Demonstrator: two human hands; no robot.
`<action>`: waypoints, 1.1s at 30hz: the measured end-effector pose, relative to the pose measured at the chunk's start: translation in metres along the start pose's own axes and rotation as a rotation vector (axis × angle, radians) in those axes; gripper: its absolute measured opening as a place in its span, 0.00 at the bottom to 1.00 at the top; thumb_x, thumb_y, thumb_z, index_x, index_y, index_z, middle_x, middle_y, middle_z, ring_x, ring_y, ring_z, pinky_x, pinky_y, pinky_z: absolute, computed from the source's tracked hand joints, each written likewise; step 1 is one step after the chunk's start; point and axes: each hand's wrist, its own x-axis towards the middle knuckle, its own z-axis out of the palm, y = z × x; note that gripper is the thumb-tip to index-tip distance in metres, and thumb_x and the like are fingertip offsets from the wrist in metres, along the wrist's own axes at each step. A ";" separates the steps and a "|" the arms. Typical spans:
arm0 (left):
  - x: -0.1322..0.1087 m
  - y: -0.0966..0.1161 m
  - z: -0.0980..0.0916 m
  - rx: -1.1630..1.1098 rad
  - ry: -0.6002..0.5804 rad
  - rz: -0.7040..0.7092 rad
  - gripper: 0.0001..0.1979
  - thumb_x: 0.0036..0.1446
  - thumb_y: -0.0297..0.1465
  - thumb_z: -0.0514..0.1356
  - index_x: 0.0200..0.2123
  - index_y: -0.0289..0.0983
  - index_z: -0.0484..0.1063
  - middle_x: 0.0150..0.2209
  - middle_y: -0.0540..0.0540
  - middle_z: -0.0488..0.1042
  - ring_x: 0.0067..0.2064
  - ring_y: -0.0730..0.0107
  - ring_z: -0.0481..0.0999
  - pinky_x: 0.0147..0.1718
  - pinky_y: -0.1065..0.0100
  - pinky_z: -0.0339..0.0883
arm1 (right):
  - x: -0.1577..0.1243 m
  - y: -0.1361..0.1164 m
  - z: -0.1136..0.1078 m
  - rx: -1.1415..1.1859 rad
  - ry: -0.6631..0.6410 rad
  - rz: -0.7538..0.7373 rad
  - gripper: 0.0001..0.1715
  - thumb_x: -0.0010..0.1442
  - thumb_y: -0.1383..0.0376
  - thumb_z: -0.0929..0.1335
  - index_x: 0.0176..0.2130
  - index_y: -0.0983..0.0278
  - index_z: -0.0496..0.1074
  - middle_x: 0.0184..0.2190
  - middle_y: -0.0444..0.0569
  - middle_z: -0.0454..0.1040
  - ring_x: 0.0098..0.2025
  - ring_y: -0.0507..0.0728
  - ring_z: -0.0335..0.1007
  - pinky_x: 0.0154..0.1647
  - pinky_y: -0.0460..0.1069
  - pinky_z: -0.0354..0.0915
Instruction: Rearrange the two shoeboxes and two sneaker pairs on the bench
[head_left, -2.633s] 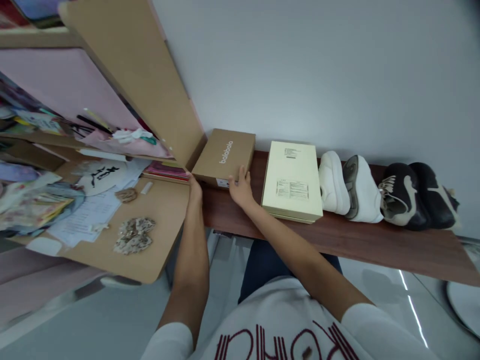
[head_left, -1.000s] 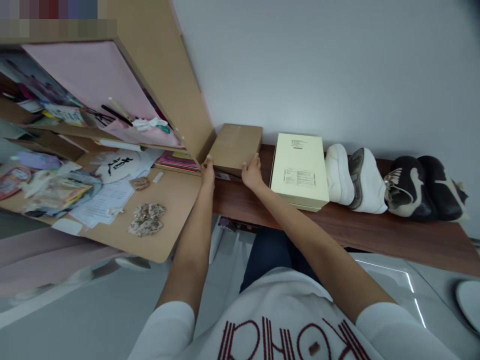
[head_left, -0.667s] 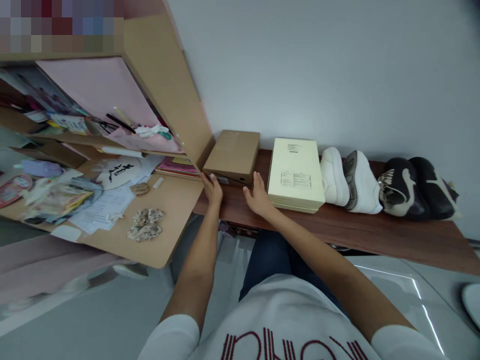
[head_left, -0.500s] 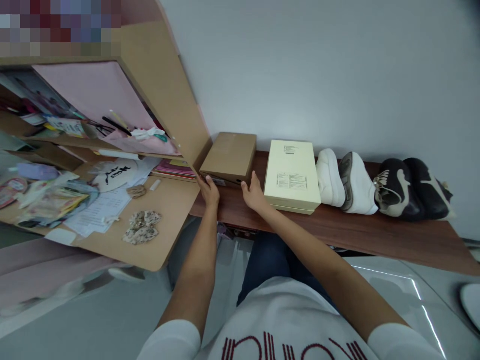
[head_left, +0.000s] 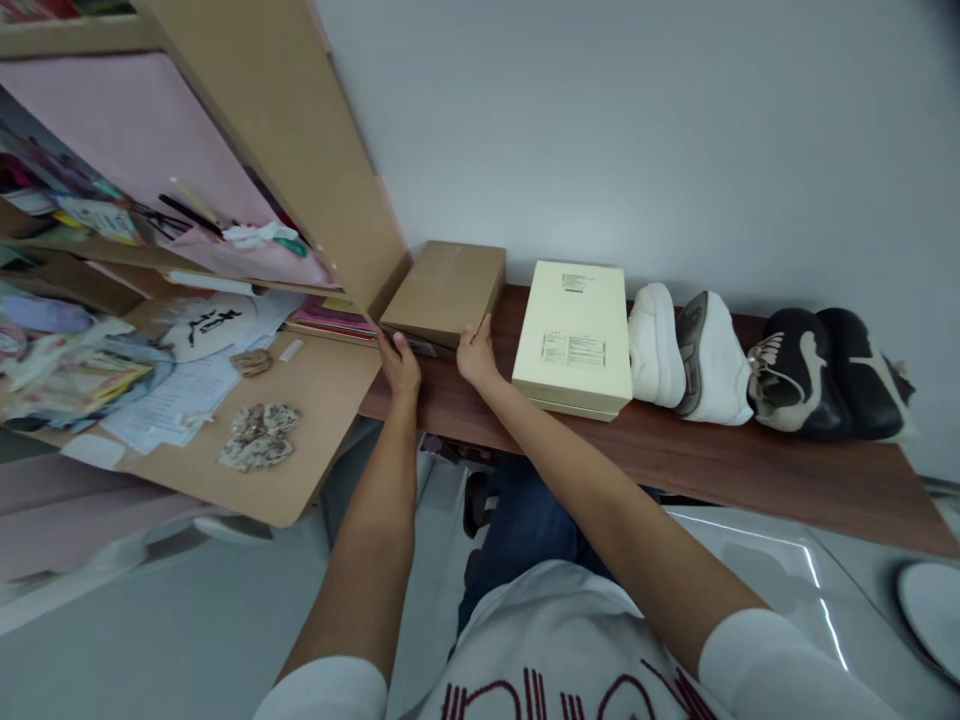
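A closed brown cardboard box (head_left: 446, 288) lies on the dark wooden shelf, against the wall and tight beside the desk's side panel. My left hand (head_left: 400, 366) grips its front left corner, the fingertips partly out of sight between box and panel. At the front right corner, my right hand (head_left: 477, 357) has its thumb against the front and its fingers along the side. Just right of that hand sits a pale yellow shoebox (head_left: 574, 335) with printed text on its lid.
White shoes (head_left: 712, 360) stand right of the yellow box, then black shoes (head_left: 799, 370) with light markings. On the left, a desk (head_left: 322, 400) holds a scrunchie (head_left: 260, 437), papers, a white cap (head_left: 210, 326) and plastic bags. Its side panel (head_left: 300, 150) rises beside the cardboard box.
My right hand has moved left onto the cardboard box's front right corner. My left hand stays at the left corner. The view has shifted slightly; the box has not visibly moved along the shelf.
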 end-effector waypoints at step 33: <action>-0.008 0.020 -0.021 0.210 -0.072 -0.318 0.41 0.67 0.56 0.39 0.64 0.28 0.60 0.67 0.23 0.61 0.71 0.57 0.61 0.70 0.59 0.49 | -0.025 -0.029 -0.010 0.005 -0.044 0.258 0.43 0.69 0.56 0.55 0.73 0.76 0.40 0.74 0.65 0.47 0.77 0.60 0.39 0.75 0.61 0.45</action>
